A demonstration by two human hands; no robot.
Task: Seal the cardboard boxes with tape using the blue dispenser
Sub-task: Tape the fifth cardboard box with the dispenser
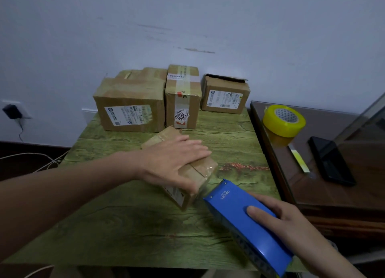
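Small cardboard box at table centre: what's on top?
The left hand lies flat on the small cardboard box, fingers straight. Its exposed right end shows clear tape. The top under the palm is hidden.

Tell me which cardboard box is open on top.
The back-right box, nearest the yellow tape roll; its top flap stands ajar, the others look closed.

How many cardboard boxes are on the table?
5: small brown cardboard box under the left hand; large one back left; another partly hidden behind it; tall taped one centre; open-flapped one back right. More may hide behind.
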